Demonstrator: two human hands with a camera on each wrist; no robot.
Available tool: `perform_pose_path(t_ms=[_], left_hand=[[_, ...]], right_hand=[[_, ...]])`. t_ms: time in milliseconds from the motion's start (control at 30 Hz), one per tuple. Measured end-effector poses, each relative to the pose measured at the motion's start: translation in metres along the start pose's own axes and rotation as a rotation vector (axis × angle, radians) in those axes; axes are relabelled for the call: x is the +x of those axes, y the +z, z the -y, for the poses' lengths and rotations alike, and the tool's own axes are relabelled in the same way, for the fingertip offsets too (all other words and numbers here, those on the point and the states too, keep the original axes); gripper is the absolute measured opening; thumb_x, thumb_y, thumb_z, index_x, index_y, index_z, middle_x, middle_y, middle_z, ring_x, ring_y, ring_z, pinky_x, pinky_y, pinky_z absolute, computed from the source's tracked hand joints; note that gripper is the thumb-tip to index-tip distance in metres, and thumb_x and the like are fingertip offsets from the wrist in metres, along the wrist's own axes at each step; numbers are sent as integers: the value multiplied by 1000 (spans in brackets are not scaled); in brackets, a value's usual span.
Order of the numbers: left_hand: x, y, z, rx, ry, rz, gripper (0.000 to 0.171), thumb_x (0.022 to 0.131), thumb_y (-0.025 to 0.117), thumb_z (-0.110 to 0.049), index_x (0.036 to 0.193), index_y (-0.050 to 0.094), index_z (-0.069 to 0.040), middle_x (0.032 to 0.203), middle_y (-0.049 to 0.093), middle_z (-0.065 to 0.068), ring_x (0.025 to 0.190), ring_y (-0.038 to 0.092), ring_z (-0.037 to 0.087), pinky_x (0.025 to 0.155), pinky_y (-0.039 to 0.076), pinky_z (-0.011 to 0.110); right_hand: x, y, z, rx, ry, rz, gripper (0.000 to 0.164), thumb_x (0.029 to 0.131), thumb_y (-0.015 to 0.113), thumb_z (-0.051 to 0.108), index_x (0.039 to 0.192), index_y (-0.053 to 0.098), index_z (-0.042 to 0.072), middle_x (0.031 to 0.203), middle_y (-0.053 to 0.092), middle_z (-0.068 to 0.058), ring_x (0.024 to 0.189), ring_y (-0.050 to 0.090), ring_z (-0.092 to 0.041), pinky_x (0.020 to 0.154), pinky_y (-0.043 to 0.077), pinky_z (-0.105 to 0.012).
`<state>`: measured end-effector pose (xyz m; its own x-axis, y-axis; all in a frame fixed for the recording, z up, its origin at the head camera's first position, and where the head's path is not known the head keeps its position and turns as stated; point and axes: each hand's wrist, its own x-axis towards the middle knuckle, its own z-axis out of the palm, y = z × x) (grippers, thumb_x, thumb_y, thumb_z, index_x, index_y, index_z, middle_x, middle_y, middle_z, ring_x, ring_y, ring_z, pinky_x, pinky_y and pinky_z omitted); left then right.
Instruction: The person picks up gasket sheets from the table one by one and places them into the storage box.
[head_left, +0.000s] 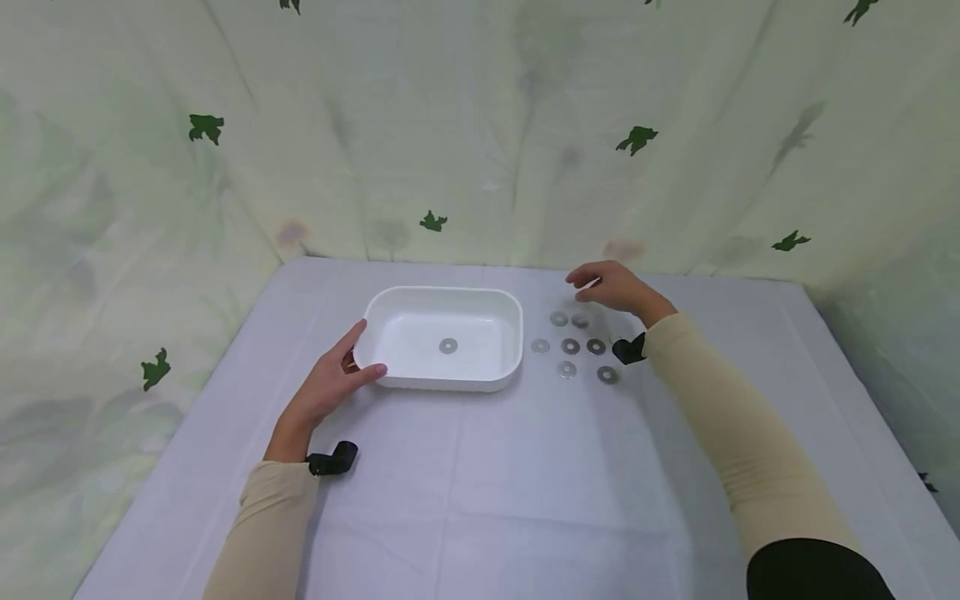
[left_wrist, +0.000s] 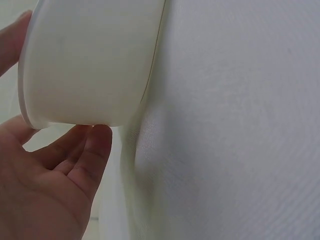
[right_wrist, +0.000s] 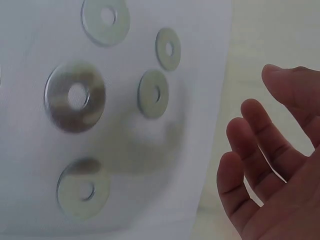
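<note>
A white rectangular tray (head_left: 442, 384) with rounded corners stands on the table, a single metal washer (head_left: 448, 346) lying on its floor. At the tray's left end my left hand (head_left: 330, 383) holds it, thumb over the near rim and fingers against the end wall; the left wrist view shows that hand (left_wrist: 55, 175) close against the outer wall (left_wrist: 90, 65). Several flat washers (head_left: 570, 346) lie loosely spread to the right of the tray. Just beyond them hovers my right hand (head_left: 615, 287), fingers loosely bent and apart, holding nothing, as the right wrist view confirms.
A white cloth (head_left: 480, 500) covers the table, with faint creases. Behind the far edge hangs a pale curtain (head_left: 480, 125) with green leaf shapes. Each forearm wears a beige sleeve (head_left: 735, 425), with a small black device (head_left: 333, 460) at the wrist.
</note>
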<state>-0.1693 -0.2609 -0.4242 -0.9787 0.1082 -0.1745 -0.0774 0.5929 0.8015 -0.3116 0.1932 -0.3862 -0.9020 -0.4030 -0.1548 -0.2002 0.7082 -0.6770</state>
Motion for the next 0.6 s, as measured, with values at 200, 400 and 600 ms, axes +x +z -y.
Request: perform_pose_path(t_ms=[200, 400, 600], left_hand=[[1, 0, 1, 9, 1, -3, 96, 90, 71, -40, 161, 8, -22, 166, 19, 18, 145, 37, 38, 112, 37, 51], [0, 1, 3, 2, -10, -13, 97, 90, 72, -39, 161, 8, -25, 166, 19, 17, 144, 37, 36, 113, 35, 50], [1, 2, 2, -16, -8, -15, 96, 90, 72, -40, 161, 8, -27, 166, 19, 16, 144, 38, 33, 111, 37, 48]], right_hand=[[-5, -1, -14, 6, 52, 0, 39, 97, 57, 13, 136, 57, 3, 137, 58, -22, 128, 51, -37, 106, 40, -53], [-4, 13, -19, -20, 84, 5, 38, 96, 57, 9, 133, 60, 5, 135, 59, -20, 126, 52, -36, 105, 42, -51], [-6, 21, -20, -40, 142, 48, 42, 93, 58, 8, 135, 60, 9, 138, 57, -20, 125, 53, -36, 104, 43, -49]])
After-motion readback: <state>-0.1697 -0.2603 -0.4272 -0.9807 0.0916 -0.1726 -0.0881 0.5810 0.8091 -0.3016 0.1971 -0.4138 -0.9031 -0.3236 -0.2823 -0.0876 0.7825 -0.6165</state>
